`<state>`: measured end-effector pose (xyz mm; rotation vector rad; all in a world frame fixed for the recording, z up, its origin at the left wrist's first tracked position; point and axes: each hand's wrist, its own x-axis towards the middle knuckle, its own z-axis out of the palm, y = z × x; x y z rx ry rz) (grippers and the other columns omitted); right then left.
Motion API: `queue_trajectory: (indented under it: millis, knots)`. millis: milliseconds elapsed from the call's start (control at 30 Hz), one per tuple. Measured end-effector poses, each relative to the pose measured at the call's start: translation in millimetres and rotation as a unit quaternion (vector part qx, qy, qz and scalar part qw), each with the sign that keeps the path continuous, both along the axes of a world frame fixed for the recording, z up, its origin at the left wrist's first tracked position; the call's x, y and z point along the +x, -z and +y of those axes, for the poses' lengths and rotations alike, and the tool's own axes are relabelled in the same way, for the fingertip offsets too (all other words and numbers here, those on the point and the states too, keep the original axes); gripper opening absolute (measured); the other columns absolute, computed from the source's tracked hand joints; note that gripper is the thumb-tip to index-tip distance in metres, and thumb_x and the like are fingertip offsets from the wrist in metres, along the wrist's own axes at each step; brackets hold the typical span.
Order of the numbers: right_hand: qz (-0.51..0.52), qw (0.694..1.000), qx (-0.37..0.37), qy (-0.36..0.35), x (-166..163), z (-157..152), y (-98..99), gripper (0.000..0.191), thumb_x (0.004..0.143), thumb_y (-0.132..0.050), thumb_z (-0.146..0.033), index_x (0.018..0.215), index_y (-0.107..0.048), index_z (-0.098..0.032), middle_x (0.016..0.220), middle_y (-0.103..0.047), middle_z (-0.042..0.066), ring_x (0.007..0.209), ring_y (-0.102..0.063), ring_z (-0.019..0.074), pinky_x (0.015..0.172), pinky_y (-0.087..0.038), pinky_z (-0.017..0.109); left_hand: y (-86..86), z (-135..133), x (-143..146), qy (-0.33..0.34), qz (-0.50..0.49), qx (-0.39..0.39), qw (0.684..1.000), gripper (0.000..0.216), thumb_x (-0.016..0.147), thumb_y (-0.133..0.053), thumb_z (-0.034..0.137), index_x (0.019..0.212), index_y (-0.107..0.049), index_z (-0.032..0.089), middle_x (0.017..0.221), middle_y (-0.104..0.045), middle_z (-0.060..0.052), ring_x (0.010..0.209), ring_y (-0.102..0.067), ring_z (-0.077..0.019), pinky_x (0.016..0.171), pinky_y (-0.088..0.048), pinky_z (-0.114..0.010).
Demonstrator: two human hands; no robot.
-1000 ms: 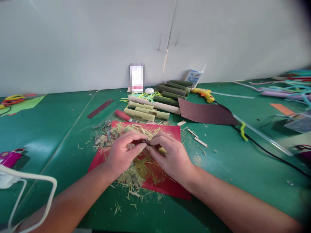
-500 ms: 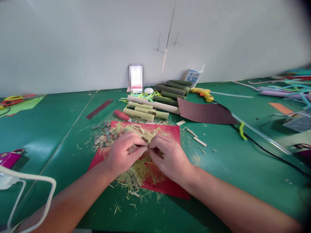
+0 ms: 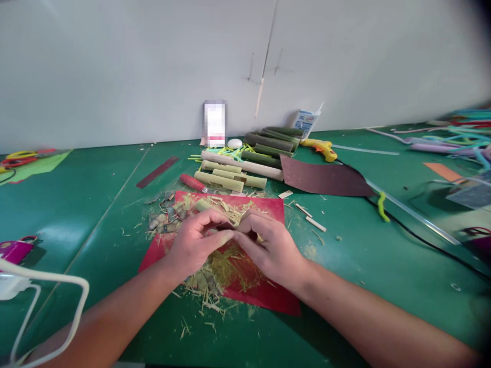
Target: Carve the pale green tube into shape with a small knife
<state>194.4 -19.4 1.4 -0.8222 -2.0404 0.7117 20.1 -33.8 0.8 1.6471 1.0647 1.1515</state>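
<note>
My left hand (image 3: pixel 195 244) and my right hand (image 3: pixel 268 248) meet fingertip to fingertip over a red sheet (image 3: pixel 268 294) on the green table. Both pinch a small piece between thumbs and fingers; it is mostly hidden and I cannot name it. Under and around the hands lies a heap of pale green shavings (image 3: pixel 215 276). Grey-brown bark scraps (image 3: pixel 159 221) lie at the sheet's left corner.
Behind the sheet lie peeled bamboo sticks (image 3: pixel 230 176), dark green bamboo pieces (image 3: pixel 270 143), a red-handled knife (image 3: pixel 192 182), dark sandpaper (image 3: pixel 326 179) and a yellow glue gun (image 3: pixel 320 148). A black cable (image 3: pixel 422 240) runs right. A white cord (image 3: pixel 49 286) loops at the left front.
The hands have stayed over the red sheet; the fingertips shifted slightly and closed tighter together around the small piece.
</note>
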Motion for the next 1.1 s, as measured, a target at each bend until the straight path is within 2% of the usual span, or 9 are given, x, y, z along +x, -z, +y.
queue_trajectory:
  millis: [100,200,300,433,533,633,800,933,1100]
  knots:
    - [-0.029,0.999,-0.002,0.025,0,-1,-0.9,0.013,0.086,-0.049,-0.024,0.075,-0.055,-0.019,0.068,-0.055,0.000,0.061,-0.049,0.0113,0.058,-0.039,0.025,-0.6,2,-2,-0.027,0.002,0.002,1.000,0.005,0.080,-0.060,0.022,0.080,-0.062,0.017,0.084,-0.063,-0.003,0.081,-0.059,-0.0148,0.075,-0.048,-0.028]
    - [-0.100,0.992,0.037,0.067,2,1,0.9,0.018,0.084,-0.052,-0.029,0.097,-0.059,-0.019,0.082,-0.059,0.004,0.071,-0.054,0.0146,0.063,-0.042,0.028,1.7,11,-15,-0.120,0.034,0.010,0.992,0.012,0.083,-0.056,0.026,0.087,-0.062,0.017,0.076,-0.065,-0.003,0.071,-0.061,-0.0138,0.068,-0.049,-0.026]
    - [-0.176,0.974,0.086,0.116,5,5,2.5,0.026,0.081,-0.054,-0.036,0.098,-0.059,-0.017,0.090,-0.059,0.008,0.083,-0.055,0.0195,0.070,-0.043,0.032,6.5,26,-34,-0.208,0.125,0.087,0.966,0.014,0.083,-0.056,0.027,0.089,-0.063,0.017,0.071,-0.064,-0.001,0.064,-0.059,-0.0125,0.065,-0.047,-0.025]
    - [-0.274,0.947,0.093,0.137,6,7,1.6,0.022,0.077,-0.057,-0.038,0.085,-0.061,-0.018,0.084,-0.058,0.008,0.079,-0.054,0.0210,0.067,-0.042,0.033,9.6,40,-49,-0.210,0.235,0.202,0.927,0.013,0.082,-0.057,0.025,0.083,-0.066,0.017,0.084,-0.064,-0.004,0.076,-0.058,-0.0138,0.071,-0.045,-0.024]
    - [-0.323,0.934,0.081,0.133,5,7,0.9,0.016,0.077,-0.056,-0.035,0.078,-0.060,-0.019,0.079,-0.057,0.007,0.070,-0.051,0.0181,0.061,-0.039,0.031,10.1,42,-46,-0.194,0.268,0.214,0.919,0.014,0.083,-0.055,0.025,0.083,-0.066,0.016,0.082,-0.063,-0.004,0.076,-0.056,-0.0141,0.073,-0.043,-0.025]
    - [-0.336,0.931,0.067,0.130,5,6,1.6,0.014,0.076,-0.055,-0.033,0.074,-0.058,-0.019,0.076,-0.057,0.005,0.065,-0.049,0.0158,0.056,-0.035,0.028,11.3,41,-42,-0.204,0.241,0.152,0.937,0.015,0.083,-0.053,0.027,0.080,-0.063,0.015,0.073,-0.059,-0.002,0.067,-0.054,-0.0128,0.066,-0.042,-0.024]
    - [-0.339,0.931,0.052,0.127,5,5,3.4,0.015,0.077,-0.056,-0.035,0.077,-0.057,-0.020,0.076,-0.056,0.004,0.065,-0.050,0.0154,0.055,-0.033,0.028,11.0,36,-40,-0.207,0.072,-0.015,0.976,0.020,0.086,-0.050,0.033,0.078,-0.057,0.016,0.050,-0.047,0.005,0.045,-0.041,-0.0078,0.047,-0.033,-0.019]
    - [-0.320,0.937,0.051,0.128,4,5,3.4,0.019,0.078,-0.055,-0.038,0.078,-0.057,-0.020,0.078,-0.056,0.004,0.067,-0.051,0.0161,0.054,-0.034,0.028,10.4,32,-35,-0.176,-0.010,-0.070,0.982,0.024,0.084,-0.054,0.035,0.071,-0.056,0.015,0.052,-0.049,0.004,0.046,-0.041,-0.0065,0.047,-0.031,-0.018]
    - [-0.237,0.959,0.087,0.129,4,5,2.9,0.024,0.081,-0.054,-0.038,0.092,-0.059,-0.017,0.085,-0.058,0.007,0.080,-0.054,0.0195,0.066,-0.041,0.031,12.6,22,-19,-0.125,-0.043,-0.133,0.982,0.020,0.078,-0.062,0.034,0.075,-0.062,0.015,0.063,-0.058,0.000,0.055,-0.051,-0.0089,0.053,-0.040,-0.021]
